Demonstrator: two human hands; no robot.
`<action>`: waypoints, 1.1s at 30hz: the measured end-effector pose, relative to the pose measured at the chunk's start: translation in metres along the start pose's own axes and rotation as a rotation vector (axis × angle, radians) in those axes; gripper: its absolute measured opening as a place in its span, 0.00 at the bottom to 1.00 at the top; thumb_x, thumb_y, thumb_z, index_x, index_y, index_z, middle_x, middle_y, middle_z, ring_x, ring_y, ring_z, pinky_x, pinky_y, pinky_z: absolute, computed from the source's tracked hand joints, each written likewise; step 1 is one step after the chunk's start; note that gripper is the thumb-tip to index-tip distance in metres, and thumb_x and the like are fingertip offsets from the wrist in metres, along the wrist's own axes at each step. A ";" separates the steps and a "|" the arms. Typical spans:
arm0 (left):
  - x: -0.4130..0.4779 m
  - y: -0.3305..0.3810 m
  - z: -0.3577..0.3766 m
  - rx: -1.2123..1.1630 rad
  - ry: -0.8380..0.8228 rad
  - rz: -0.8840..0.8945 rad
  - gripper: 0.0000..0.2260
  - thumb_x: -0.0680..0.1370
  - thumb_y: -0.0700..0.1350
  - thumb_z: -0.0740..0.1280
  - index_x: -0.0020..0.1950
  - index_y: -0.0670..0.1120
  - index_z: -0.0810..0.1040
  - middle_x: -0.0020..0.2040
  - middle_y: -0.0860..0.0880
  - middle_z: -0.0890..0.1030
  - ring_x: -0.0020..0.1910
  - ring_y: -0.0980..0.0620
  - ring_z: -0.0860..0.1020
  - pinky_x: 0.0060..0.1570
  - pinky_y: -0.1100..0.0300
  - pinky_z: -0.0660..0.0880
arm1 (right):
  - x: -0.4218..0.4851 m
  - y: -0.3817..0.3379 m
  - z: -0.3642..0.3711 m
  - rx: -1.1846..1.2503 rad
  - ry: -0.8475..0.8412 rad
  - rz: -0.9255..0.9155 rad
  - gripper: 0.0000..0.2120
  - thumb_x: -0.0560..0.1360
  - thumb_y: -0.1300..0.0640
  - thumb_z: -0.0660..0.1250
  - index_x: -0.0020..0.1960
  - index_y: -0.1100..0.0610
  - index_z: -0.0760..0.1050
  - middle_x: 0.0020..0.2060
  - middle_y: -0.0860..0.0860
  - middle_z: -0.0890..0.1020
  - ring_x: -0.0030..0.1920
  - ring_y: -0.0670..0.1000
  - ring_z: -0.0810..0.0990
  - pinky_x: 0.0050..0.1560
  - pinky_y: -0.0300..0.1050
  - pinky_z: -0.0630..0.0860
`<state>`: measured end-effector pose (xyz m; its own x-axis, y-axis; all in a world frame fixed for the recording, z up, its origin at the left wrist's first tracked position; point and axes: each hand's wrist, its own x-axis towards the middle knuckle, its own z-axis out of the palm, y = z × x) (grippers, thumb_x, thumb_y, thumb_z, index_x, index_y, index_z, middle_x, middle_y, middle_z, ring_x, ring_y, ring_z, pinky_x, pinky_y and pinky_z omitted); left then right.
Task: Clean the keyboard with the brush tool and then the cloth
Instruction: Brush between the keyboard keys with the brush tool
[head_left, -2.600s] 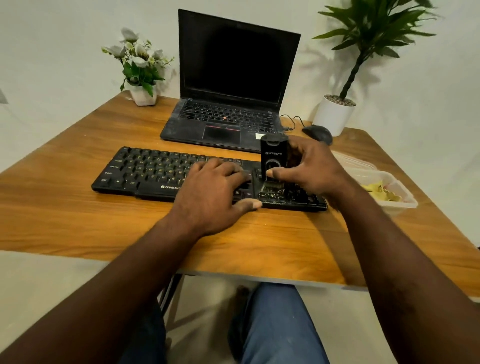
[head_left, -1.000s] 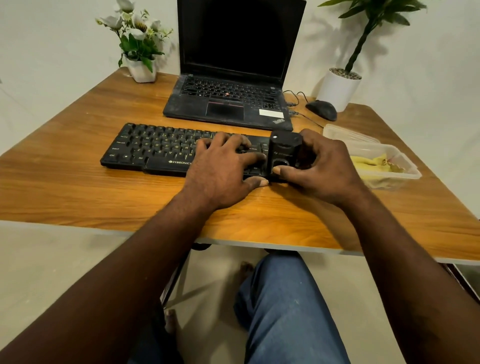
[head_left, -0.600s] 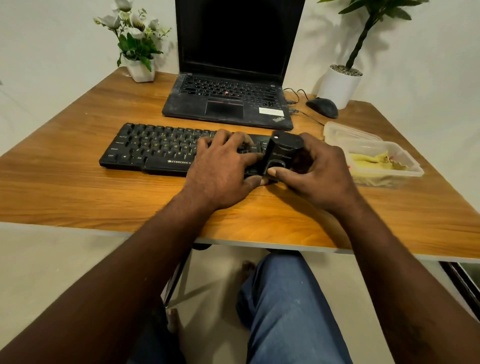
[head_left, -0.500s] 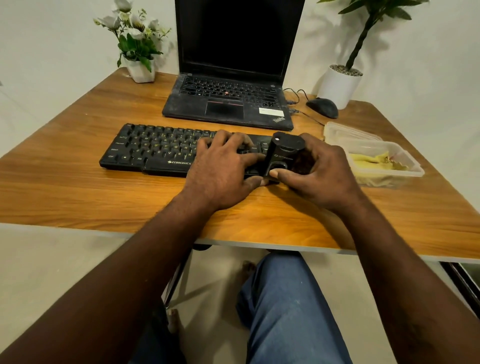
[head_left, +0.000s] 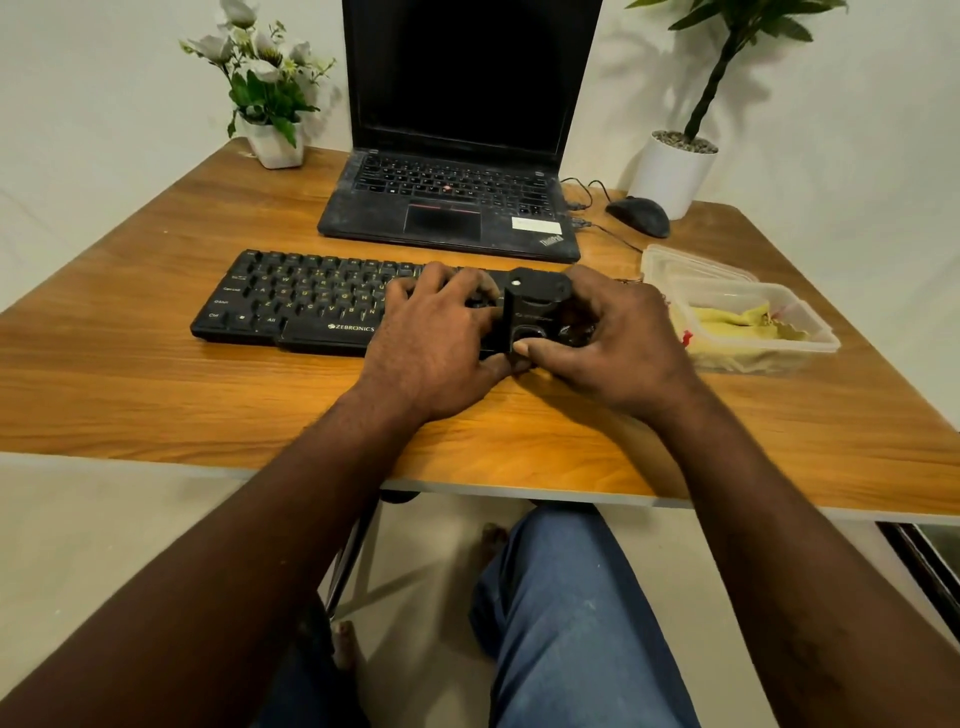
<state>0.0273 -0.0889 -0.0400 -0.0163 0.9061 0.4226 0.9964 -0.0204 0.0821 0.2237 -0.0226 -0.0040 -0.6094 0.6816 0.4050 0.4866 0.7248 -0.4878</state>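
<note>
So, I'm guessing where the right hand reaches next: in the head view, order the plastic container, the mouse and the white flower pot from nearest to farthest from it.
1. Plastic container, just right of the right hand gripping the brush tool.
2. Mouse, behind the hand, beside the laptop.
3. White flower pot, at the table's far left corner.

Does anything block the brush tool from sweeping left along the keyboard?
Yes. The left hand lies flat on the keys of the keyboard, directly left of the brush tool, which the right hand holds at the keyboard's right end.
</note>
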 end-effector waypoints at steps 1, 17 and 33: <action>0.000 0.000 0.000 -0.001 0.003 0.001 0.28 0.77 0.72 0.60 0.69 0.57 0.79 0.72 0.53 0.71 0.70 0.46 0.65 0.65 0.42 0.63 | 0.001 0.001 -0.002 0.010 -0.008 -0.005 0.24 0.71 0.46 0.80 0.64 0.49 0.78 0.51 0.44 0.85 0.50 0.45 0.82 0.48 0.46 0.82; 0.002 -0.001 0.001 -0.018 -0.009 0.005 0.28 0.76 0.74 0.59 0.74 0.65 0.73 0.71 0.57 0.70 0.71 0.49 0.64 0.66 0.44 0.61 | 0.024 0.017 -0.028 -0.056 0.061 0.105 0.28 0.70 0.51 0.81 0.68 0.49 0.77 0.58 0.44 0.83 0.55 0.42 0.81 0.49 0.28 0.73; 0.002 -0.001 0.002 -0.036 0.021 -0.019 0.29 0.75 0.73 0.62 0.70 0.59 0.73 0.70 0.55 0.74 0.70 0.48 0.66 0.66 0.43 0.64 | 0.054 0.012 -0.028 -0.051 -0.121 0.114 0.28 0.69 0.52 0.82 0.67 0.49 0.78 0.57 0.47 0.85 0.56 0.47 0.83 0.56 0.47 0.82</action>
<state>0.0268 -0.0861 -0.0412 -0.0374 0.8976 0.4392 0.9923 -0.0185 0.1225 0.2145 0.0254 0.0336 -0.6181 0.7448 0.2516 0.5858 0.6498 -0.4843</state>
